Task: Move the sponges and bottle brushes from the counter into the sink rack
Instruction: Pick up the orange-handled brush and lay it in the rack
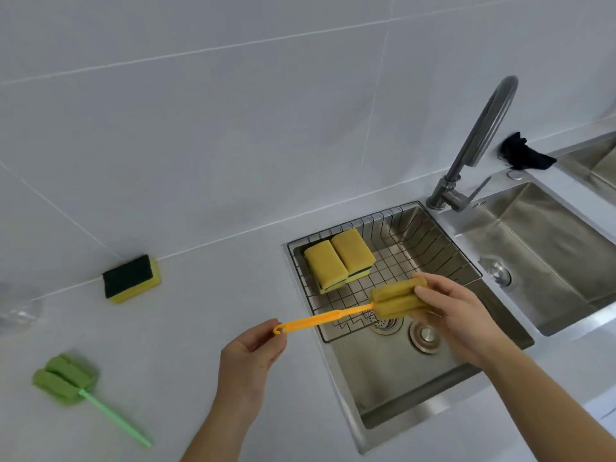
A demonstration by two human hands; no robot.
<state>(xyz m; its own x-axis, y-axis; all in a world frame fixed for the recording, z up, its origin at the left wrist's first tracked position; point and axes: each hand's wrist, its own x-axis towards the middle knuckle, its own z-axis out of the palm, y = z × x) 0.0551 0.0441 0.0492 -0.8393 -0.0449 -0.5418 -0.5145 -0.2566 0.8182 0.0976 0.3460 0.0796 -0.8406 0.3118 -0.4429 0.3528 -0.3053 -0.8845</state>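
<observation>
Here both hands [253, 348] [456, 311] grip orange brush [350, 315] — above rack [336, 331].

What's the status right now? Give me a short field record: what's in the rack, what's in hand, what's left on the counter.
in rack: two yellow sponges lying side by side at the far left of the sink rack
in hand: orange bottle brush, held level over the rack
left hand: pinching the handle's hook end
right hand: gripping the foam head
on counter: green-topped sponge by the wall; green bottle brush near the left edge
left to move: three items, counting the one in hand
</observation>
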